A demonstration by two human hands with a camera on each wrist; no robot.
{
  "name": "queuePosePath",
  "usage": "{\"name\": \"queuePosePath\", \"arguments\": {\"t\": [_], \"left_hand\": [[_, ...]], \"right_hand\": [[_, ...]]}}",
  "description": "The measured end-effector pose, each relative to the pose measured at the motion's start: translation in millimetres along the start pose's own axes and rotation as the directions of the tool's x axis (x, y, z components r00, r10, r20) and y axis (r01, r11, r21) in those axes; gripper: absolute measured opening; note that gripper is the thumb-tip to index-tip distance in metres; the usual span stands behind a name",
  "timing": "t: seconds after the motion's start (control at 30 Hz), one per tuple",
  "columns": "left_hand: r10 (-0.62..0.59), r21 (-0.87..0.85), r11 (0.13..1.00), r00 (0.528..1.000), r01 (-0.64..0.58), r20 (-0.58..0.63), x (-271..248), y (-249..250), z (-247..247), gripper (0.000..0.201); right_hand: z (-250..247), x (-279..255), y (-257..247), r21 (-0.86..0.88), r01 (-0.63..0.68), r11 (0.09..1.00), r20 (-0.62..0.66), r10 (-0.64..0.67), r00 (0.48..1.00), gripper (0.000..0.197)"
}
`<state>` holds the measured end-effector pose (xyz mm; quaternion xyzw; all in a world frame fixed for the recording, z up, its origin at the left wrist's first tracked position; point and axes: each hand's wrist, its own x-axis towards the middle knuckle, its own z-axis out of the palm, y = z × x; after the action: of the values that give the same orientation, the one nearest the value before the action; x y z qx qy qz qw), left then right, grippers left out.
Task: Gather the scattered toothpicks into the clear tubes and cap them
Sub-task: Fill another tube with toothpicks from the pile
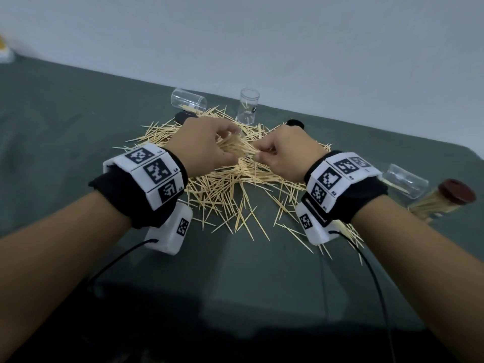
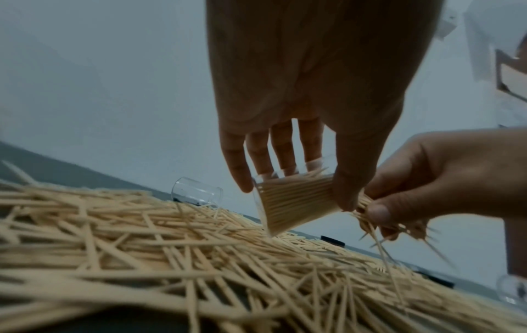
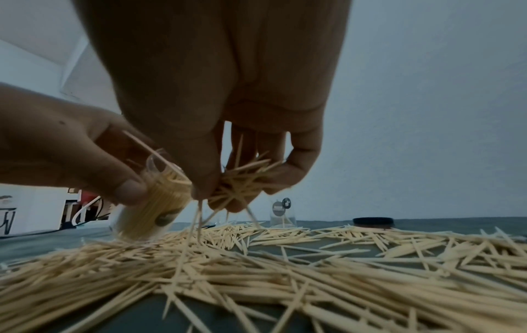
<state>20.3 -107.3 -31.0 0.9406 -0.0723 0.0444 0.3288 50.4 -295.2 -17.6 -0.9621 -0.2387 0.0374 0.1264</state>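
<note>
Spread across the middle of the head view over a grey-green cloth (image 1: 65, 132): a wide heap of loose toothpicks (image 1: 230, 195), far from gathered. Above the heap at frame centre, left hand (image 1: 204, 145) curled round a clear tube (image 2: 296, 200), tilted with its mouth toward the right hand and already packed nearly full. Facing it, right hand (image 1: 282, 153), fingers bunched and pinching a ragged bundle of toothpicks (image 3: 242, 182) just at the tube's mouth, several sticks splaying out and hanging down. Step in hand, by judgement: feeding this bundle into the held tube. Next move likely calling for the sticks to be squared up parallel and slid in endwise, then a cap found. In the way: crossed strays in the bundle liable to snag on the rim or drop back onto the heap, and little room left inside the tube. Elsewhere, at upper centre, one empty tube lying on its side (image 1: 188, 100) and one upright tube (image 1: 248, 106) holding a few sticks. At the right edge, another tube on its side (image 1: 406, 182) and a filled tube with a dark red cap (image 1: 445, 200). Smallest: two black caps, one behind the left hand (image 1: 184, 117), one beyond the right hand (image 1: 295, 123), both within reach.
</note>
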Motion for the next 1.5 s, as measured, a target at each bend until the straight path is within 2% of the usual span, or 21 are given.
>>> {"name": "queuePosePath", "arguments": {"t": [0.17, 0.37, 0.47, 0.6, 0.77, 0.93, 1.07, 1.2, 1.3, 1.5], "left_hand": [[0.088, 0.113, 0.990, 0.996, -0.087, -0.009, -2.8, 3.7, 6.8, 0.051], [0.102, 0.155, 0.983, 0.995, -0.101, 0.000, -3.0, 4.0, 7.2, 0.050], [0.083, 0.110, 0.990, 0.997, -0.083, 0.008, -2.0, 3.2, 7.9, 0.052], [0.015, -0.038, 0.999, 1.000, -0.015, 0.017, -0.1, 2.4, 5.8, 0.055], [-0.012, -0.126, 0.992, 1.000, 0.010, -0.012, 0.7, 3.0, 0.7, 0.053], [-0.017, -0.154, 0.988, 1.000, 0.017, -0.003, 0.1, 2.5, -2.2, 0.053], [-0.020, -0.137, 0.990, 1.000, 0.021, 0.007, -0.6, 2.4, -0.6, 0.053], [-0.008, -0.120, 0.993, 1.000, 0.010, 0.013, 0.4, 2.3, 1.2, 0.056], [0.007, -0.114, 0.993, 0.999, -0.002, 0.036, -0.5, 3.4, 2.0, 0.054], [-0.014, -0.139, 0.990, 1.000, 0.013, -0.005, 0.0, 2.0, -0.8, 0.048]], "right_hand": [[-0.4, -0.2, -6.3, -0.088, -0.016, 0.996, 0.008, 0.017, 1.000, 0.020], [-9.2, -2.8, -13.8, 0.114, -0.054, 0.992, -0.121, 0.068, 0.990, 0.023], [-7.5, -3.6, -15.4, 0.203, -0.057, 0.978, -0.144, 0.088, 0.986, 0.020], [0.1, -3.3, -15.0, 0.310, -0.051, 0.949, -0.236, 0.129, 0.963, 0.015], [7.5, 0.5, -10.5, 0.283, 0.034, 0.959, -0.354, 0.071, 0.933, 0.020], [16.1, 2.3, -6.7, 0.195, 0.117, 0.974, -0.341, -0.045, 0.939, 0.019], [17.6, 2.9, -5.0, 0.115, 0.113, 0.987, -0.322, -0.070, 0.944, 0.026], [11.2, 0.9, -7.3, 0.256, 0.090, 0.963, -0.375, 0.013, 0.927, 0.018], [10.3, -0.8, -8.2, 0.322, 0.102, 0.941, -0.373, 0.027, 0.928, 0.012], [12.6, 0.1, -6.5, 0.280, 0.123, 0.952, -0.314, -0.031, 0.949, 0.026]]}}
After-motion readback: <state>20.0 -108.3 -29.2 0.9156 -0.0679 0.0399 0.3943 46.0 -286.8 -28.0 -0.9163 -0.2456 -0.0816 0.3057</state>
